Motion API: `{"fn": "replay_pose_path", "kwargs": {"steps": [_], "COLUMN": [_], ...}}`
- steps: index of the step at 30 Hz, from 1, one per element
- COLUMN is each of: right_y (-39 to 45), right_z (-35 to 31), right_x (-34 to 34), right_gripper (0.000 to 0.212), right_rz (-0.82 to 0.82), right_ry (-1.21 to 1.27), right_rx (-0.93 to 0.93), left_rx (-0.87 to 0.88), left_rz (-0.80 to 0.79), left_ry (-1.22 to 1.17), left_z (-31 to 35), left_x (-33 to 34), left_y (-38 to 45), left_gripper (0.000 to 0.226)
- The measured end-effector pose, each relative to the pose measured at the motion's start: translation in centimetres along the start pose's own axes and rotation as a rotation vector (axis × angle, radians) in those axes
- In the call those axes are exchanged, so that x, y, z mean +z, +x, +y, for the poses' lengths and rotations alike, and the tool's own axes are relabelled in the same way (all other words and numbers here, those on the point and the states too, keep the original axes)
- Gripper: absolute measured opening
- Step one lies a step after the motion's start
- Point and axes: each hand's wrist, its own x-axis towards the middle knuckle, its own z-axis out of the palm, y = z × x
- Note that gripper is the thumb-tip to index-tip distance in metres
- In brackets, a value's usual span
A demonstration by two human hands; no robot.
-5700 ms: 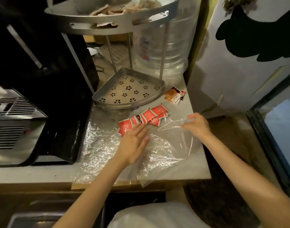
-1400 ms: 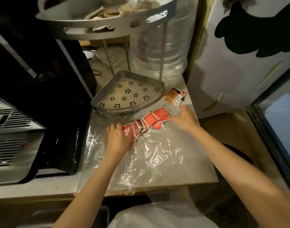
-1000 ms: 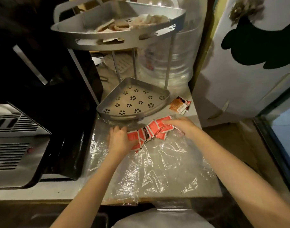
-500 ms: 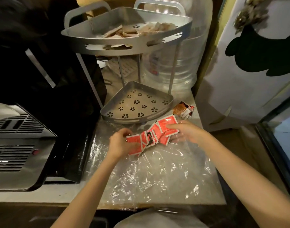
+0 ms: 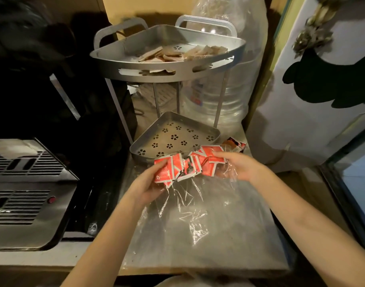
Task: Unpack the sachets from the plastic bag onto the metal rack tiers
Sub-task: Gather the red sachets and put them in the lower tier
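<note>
Just in front of the lower tier [image 5: 215, 133] of the metal rack, off the desk [image 5: 229, 245] now: red sachets [image 5: 185, 165] lifted as a fanned string between both hands — half a second back sitting lower, close over the plastic bag [image 5: 198, 214]; a few seconds back flat on it. Means pickup done, transfer to a tier next, nothing placed from this batch yet.

Left hand [image 5: 150, 183]: fingers curled under the left end of the string, thumb on top — pinching the sachets. Right hand [image 5: 237, 166]: fingers closed over the right end, gripping the sachets; possibly a fold of bag film caught under the palm too, hard to tell through the glare. Neither hand spread or idle.

Bag lying flattened and crumpled on the desk under the hands, looks emptied. Lower tier bare, perforated floor visible, just beyond the sachets. Upper tier [image 5: 167, 69] already carrying a pile of pale sachets [image 5: 177, 53]. Separate orange-brown packet [image 5: 234, 143] on the desk just right of the lower tier, not picked up.

Judgement: lower tier the likely drop point — nearest. Risk: loose sachets slipping out of the fan mid-carry.
</note>
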Motion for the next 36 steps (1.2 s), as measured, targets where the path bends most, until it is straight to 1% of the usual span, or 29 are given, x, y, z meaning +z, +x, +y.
{"fn": "replay_pose_path", "kwargs": {"steps": [3,5,7,9,12,13,15,16,19,21,23,25,27,30,34,36], "right_y": [0.1,0.1,0.1,0.3,0.4,0.3,-0.1,-0.2,-0.5,-0.5,-0.3,-0.3,-0.1,-0.1,-0.4,-0.6], "right_z": [-0.2,-0.2,0.0,0.3,0.7,0.9,1.2,1.4,2.2,2.8,3.4,3.8,4.0,4.1,3.9,3.6], "right_x": [0.1,0.1,0.1,-0.1,-0.3,-0.2,0.0,0.2,0.9,1.5,2.1,2.6,2.6,2.6,1.8,1.1], "right_gripper": [0.046,0.060,0.067,0.064,0.050,0.043,0.022,0.018,0.036,0.034,0.035,0.030,0.027,0.030,0.025,0.024], "right_rz": [0.028,0.023,0.027,0.034,0.063,0.057,0.033,0.023,-0.006,0.010,0.053,0.086,0.107,0.135,0.120,0.118], "right_ry": [-0.011,-0.011,-0.020,-0.042,-0.056,-0.055,-0.045,-0.044,-0.100,-0.137,-0.166,-0.182,-0.190,-0.200,-0.186,-0.161], "right_rx": [-0.003,-0.008,-0.011,-0.008,0.002,0.006,0.008,0.010,0.039,0.007,-0.076,-0.150,-0.185,-0.188,-0.169,-0.171], "left_rx": [0.040,0.069,0.059,0.041,0.038,0.051,0.069,0.070,0.064,0.067,0.067,0.066,0.066,0.078,0.106,0.140], "left_rz": [0.022,-0.020,-0.079,-0.114,-0.126,-0.126,-0.127,-0.136,-0.128,-0.124,-0.125,-0.122,-0.125,-0.131,-0.159,-0.144], "left_ry": [0.092,0.186,0.244,0.256,0.226,0.224,0.229,0.244,0.268,0.262,0.280,0.307,0.325,0.352,0.378,0.402], "left_z": [0.2,0.3,0.2,-0.1,-1.0,-1.3,-1.7,-1.9,-2.2,-2.3,-2.3,-2.4,-2.4,-2.5,-2.7,-3.1], "left_x": [-0.3,-0.5,-0.8,-1.0,-1.0,-1.1,-1.1,-1.0,-0.8,-0.7,-0.8,-0.9,-0.7,-0.6,-0.9,-1.3], "left_y": [0.1,0.1,0.1,0.0,0.1,0.1,0.1,0.1,0.0,0.2,0.4,0.4,0.3,0.1,0.2,0.4], "left_gripper": [0.027,0.022,0.025,0.030,0.037,0.038,0.041,0.042,0.042,0.040,0.040,0.041,0.040,0.040,0.054,0.060]}}
